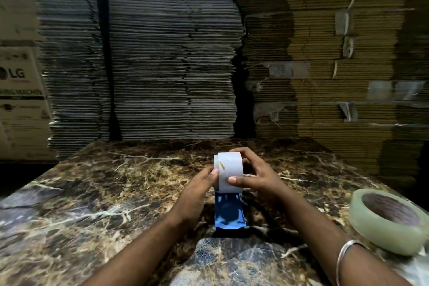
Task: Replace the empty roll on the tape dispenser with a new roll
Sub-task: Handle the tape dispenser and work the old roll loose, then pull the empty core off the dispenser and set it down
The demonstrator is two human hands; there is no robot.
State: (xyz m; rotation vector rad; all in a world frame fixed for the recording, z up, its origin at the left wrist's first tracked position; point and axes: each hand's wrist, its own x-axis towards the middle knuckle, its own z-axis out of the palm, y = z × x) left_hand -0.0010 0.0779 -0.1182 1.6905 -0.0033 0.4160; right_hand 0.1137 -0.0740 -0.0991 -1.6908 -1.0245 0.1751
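A blue tape dispenser (228, 215) stands on the marble table (92, 204) in the middle of the view, its handle pointing toward me. A whitish tape roll (228, 169) sits upright on edge at its top. My left hand (197, 195) touches the roll's left side with the thumb on its rim. My right hand (253, 174) grips the roll from the right, thumb on the front face and fingers curled over the top. A second, clear tape roll (390, 220) lies flat at the table's right edge, apart from both hands.
Tall stacks of flattened cardboard (167, 65) rise just behind the table's far edge. A printed carton (21, 100) stands at the far left. A metal bangle (346, 255) sits on my right wrist.
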